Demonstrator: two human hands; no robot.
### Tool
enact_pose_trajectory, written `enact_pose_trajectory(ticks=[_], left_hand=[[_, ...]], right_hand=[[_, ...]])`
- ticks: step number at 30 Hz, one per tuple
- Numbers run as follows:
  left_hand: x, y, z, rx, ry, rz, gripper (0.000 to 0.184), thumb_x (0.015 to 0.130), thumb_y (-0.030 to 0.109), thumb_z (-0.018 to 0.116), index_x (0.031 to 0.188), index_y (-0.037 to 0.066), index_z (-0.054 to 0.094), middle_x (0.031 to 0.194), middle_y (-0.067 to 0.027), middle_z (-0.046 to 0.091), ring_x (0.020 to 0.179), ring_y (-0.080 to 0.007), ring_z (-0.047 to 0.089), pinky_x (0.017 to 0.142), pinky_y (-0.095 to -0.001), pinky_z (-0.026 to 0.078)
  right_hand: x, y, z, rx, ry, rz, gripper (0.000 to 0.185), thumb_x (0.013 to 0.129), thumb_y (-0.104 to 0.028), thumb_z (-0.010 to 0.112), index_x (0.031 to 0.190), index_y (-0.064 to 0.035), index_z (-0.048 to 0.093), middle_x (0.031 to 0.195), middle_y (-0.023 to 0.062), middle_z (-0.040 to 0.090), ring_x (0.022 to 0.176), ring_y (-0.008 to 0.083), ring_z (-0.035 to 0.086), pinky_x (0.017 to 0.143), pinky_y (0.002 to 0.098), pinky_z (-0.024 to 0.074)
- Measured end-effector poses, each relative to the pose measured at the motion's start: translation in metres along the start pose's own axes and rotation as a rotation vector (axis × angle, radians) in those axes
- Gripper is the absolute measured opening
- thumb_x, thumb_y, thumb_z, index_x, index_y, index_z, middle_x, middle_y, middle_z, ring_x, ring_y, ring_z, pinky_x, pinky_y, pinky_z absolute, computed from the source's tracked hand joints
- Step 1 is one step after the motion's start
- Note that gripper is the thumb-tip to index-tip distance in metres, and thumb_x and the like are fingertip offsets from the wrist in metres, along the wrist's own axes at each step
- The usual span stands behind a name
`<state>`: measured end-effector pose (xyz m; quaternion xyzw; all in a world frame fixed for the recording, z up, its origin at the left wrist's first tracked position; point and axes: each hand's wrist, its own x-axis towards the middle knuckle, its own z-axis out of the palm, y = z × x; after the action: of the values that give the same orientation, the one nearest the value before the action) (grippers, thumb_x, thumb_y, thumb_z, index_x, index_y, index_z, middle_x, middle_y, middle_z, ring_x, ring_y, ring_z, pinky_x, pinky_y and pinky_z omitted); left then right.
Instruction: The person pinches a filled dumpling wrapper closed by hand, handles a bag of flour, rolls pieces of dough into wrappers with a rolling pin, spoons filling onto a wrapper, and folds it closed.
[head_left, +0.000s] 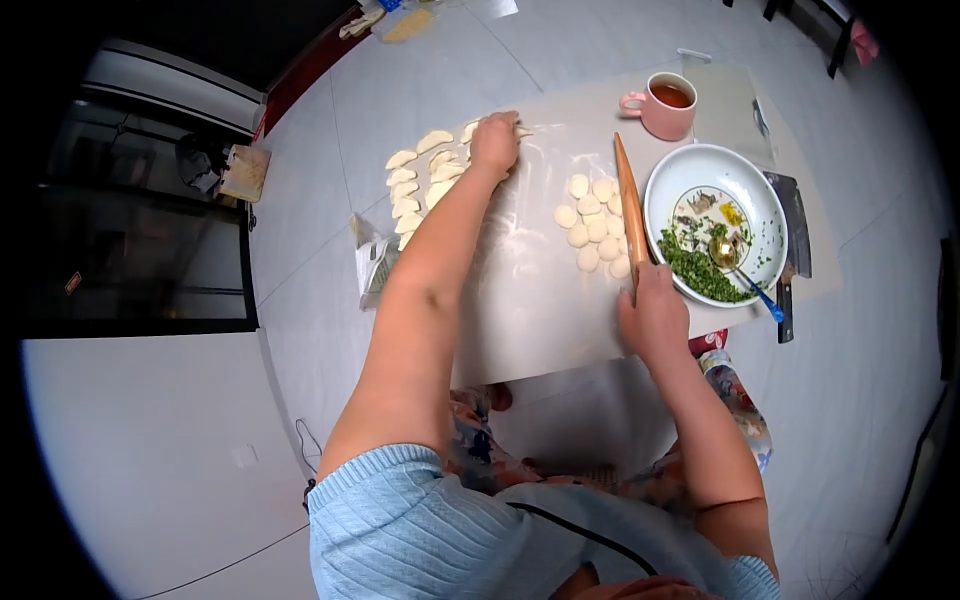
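At the back of the dumpling rows, my left hand (497,145) is closed with its fingers pointing down. A pale dough edge shows at its fingertips, seemingly a dumpling, mostly hidden by the hand. Several folded dumplings (403,190) sit in rows to its left and under the forearm. My right hand (656,312) is closed around the near end of a tapered wooden rolling pin (629,195), which points away from me. Left of the pin lie several small flattened dough rounds (590,228), some touching one another.
A white bowl (770,215) holds chopped greens, other filling and a spoon (724,252). Beside it lies a cleaver (793,230). Behind stands a pink mug (668,118) of brown liquid. Flour marks the board (545,330); a white packet (374,270) stands at its left edge.
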<state>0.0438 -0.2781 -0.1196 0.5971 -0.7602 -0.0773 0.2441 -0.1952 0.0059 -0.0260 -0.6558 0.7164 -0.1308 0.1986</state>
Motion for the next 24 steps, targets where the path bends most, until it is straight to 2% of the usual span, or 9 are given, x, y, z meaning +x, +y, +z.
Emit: enact_pose_trajectory(ticks=[2,4,8,9,14,16,18,20,24], left_hand=[[-0.015,0.017,-0.013,0.038,0.063,0.054,0.033,0.087,0.008,0.062,0.12,0.003,0.066,0.119,-0.0185,0.066,0.11,-0.038,0.061,0.097,-0.0435,0.048],[-0.042,0.053,-0.026,-0.181,0.087,0.143,0.029,0.085,0.007,0.062,0.114,0.001,0.068,0.119,-0.0164,0.067,0.111,-0.0363,0.061,0.099,-0.0432,0.048],[-0.092,0.1,-0.001,-0.343,-0.175,0.26,0.03,0.084,0.015,0.068,0.111,0.002,0.069,0.13,-0.0181,0.063,0.123,-0.0366,0.055,0.107,-0.0424,0.043],[-0.106,0.112,0.002,-0.33,-0.195,0.23,0.035,0.084,0.016,0.069,0.116,0.001,0.067,0.134,-0.0184,0.059,0.127,-0.0367,0.052,0.109,-0.0434,0.04],[-0.142,0.147,0.018,-0.261,-0.094,0.176,0.049,0.086,0.018,0.066,0.131,0.001,0.058,0.145,-0.019,0.05,0.135,-0.0365,0.044,0.113,-0.0487,0.033],[-0.142,0.174,0.006,-0.243,-0.08,0.163,0.053,0.088,0.02,0.062,0.136,0.0,0.054,0.146,-0.0193,0.047,0.138,-0.0365,0.04,0.114,-0.0524,0.03],[-0.141,0.189,0.008,-0.371,-0.162,0.079,0.055,0.089,0.025,0.06,0.138,0.0,0.052,0.146,-0.0158,0.048,0.141,-0.0355,0.038,0.115,-0.0548,0.027],[-0.145,0.19,0.032,-0.036,-0.079,0.265,0.056,0.089,0.028,0.061,0.138,0.003,0.052,0.145,-0.012,0.05,0.142,-0.0346,0.036,0.116,-0.0551,0.024],[-0.164,0.184,0.018,0.015,-0.119,0.292,0.047,0.089,0.028,0.061,0.134,0.015,0.058,0.141,-0.0086,0.053,0.141,-0.0336,0.037,0.116,-0.0564,0.024]], right_hand=[[0.0,0.005,0.008,-0.016,0.024,-0.021,0.045,0.085,-0.016,0.068,0.12,0.006,0.05,0.103,0.0206,0.055,0.083,0.0372,0.067,0.068,0.0445,0.0563],[0.003,0.005,0.015,-0.138,0.051,-0.054,0.042,0.085,-0.012,0.064,0.121,0.0044,0.051,0.1,0.0181,0.058,0.08,0.0331,0.068,0.064,0.0419,0.0569],[0.015,0.008,0.04,-0.239,0.039,0.03,0.065,0.085,-0.012,0.063,0.142,0.0031,0.037,0.1,0.0195,0.059,0.081,0.0339,0.068,0.069,0.0427,0.0561],[0.015,0.003,0.033,-0.15,-0.036,0.077,0.069,0.087,-0.012,0.056,0.148,0.004,0.027,0.104,0.0239,0.062,0.084,0.0375,0.068,0.074,0.0461,0.0558],[0.02,-0.015,0.004,0.302,-0.181,0.26,0.062,0.092,-0.015,0.048,0.149,-0.0007,0.028,0.122,0.0313,0.06,0.103,0.0448,0.065,0.091,0.0494,0.0502],[0.012,-0.015,-0.007,0.609,0.171,-0.041,0.052,0.09,-0.016,0.051,0.138,0.0,0.04,0.109,0.0323,0.063,0.098,0.0498,0.062,0.092,0.0526,0.0477],[0.004,-0.01,-0.034,0.647,0.152,-0.064,0.055,0.089,-0.014,0.049,0.142,-0.0026,0.039,0.114,0.0323,0.061,0.104,0.0486,0.061,0.091,0.0515,0.0478],[0.007,0.001,-0.045,0.644,0.294,-0.057,0.059,0.089,-0.013,0.05,0.146,-0.0042,0.038,0.117,0.0297,0.062,0.105,0.0445,0.063,0.091,0.0471,0.0494],[0.015,0.025,-0.049,0.733,0.346,-0.102,0.059,0.09,-0.014,0.05,0.146,-0.0033,0.039,0.116,0.0278,0.063,0.105,0.0397,0.065,0.091,0.0431,0.0505]])
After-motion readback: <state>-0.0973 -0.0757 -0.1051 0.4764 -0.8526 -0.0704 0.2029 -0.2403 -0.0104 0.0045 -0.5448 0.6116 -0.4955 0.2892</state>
